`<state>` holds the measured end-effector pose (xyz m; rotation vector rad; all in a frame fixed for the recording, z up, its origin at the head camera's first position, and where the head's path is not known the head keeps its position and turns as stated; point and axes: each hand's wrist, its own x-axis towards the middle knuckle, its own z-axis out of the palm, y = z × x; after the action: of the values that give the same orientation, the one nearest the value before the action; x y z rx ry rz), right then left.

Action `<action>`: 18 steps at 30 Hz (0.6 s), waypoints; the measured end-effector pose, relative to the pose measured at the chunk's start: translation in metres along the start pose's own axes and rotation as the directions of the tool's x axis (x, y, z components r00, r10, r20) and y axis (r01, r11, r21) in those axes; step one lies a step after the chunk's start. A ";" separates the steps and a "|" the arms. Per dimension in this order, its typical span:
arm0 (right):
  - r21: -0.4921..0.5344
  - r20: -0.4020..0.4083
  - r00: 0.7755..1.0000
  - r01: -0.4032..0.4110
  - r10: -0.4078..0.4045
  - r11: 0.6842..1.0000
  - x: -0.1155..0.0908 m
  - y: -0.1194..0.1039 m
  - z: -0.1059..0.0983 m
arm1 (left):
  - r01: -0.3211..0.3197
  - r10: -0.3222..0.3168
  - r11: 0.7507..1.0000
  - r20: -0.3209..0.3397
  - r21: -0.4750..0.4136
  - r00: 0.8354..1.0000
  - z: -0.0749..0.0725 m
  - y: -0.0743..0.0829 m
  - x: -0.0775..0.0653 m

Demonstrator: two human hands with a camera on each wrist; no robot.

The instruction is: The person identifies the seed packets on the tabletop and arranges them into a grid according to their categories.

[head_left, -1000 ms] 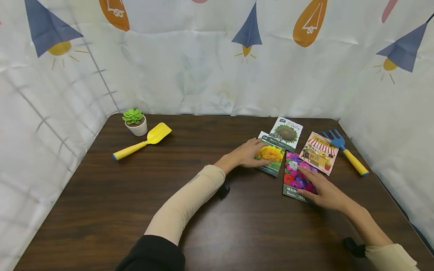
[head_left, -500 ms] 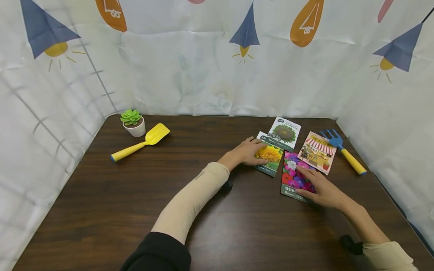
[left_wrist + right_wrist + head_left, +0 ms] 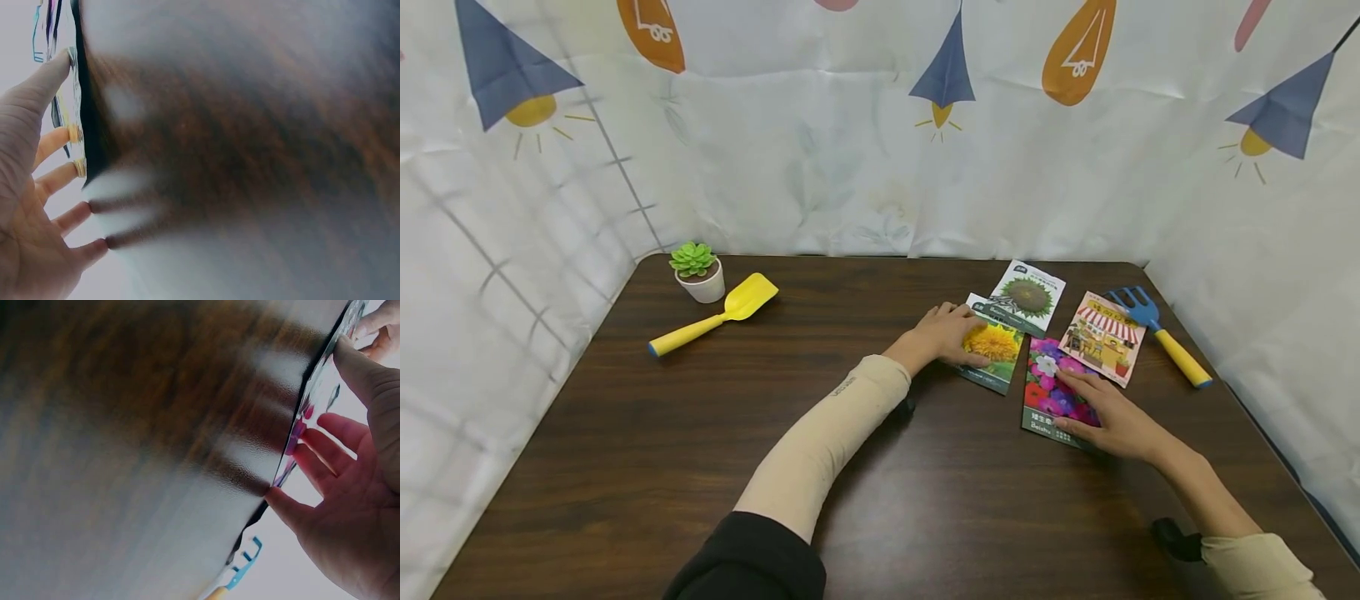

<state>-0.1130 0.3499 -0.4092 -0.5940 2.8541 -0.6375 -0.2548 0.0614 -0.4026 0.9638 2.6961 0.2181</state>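
In the head view, my left hand (image 3: 936, 337) rests on a seed packet with a yellow flower (image 3: 992, 343), fingers spread and fairly straight. My right hand (image 3: 1116, 417) lies over the lower right of a packet with pink, purple and red flowers (image 3: 1048, 387). The left wrist view shows the left thumb (image 3: 47, 78) and two fingertips touching the packet while two others touch the table. From the right wrist, the right thumb (image 3: 356, 365) and fingertips press on the flower packet (image 3: 297, 434). A sunflower packet (image 3: 1030, 293) overlaps the yellow one's top.
A packet with a striped shop awning (image 3: 1103, 337) lies to the right, against a blue hand fork with yellow handle (image 3: 1157, 329). At the left are a yellow trowel (image 3: 718, 317) and a small potted succulent (image 3: 698, 271). A printed curtain (image 3: 850, 167) surrounds the dark wooden table (image 3: 662, 450).
The left hand and the yellow-flower packet have slid slightly left and nearer, the sunflower packet shifting a little with them. The right hand stays on its packet.
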 end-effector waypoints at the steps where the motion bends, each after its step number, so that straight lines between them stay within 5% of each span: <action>1: -0.002 0.001 1.000 0.002 -0.002 1.000 0.000 0.000 0.000 | 0.004 -0.004 1.000 0.002 -0.004 1.000 0.000 0.000 0.000; 18: -0.011 0.006 1.000 -0.002 0.003 1.000 0.000 -0.001 -0.001 | 0.045 -0.046 0.999 0.042 0.007 0.998 -0.012 0.003 -0.005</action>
<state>-0.1129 0.3500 -0.4078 -0.5929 2.8542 -0.6194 -0.2528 0.0606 -0.3895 0.8974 2.6783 0.1782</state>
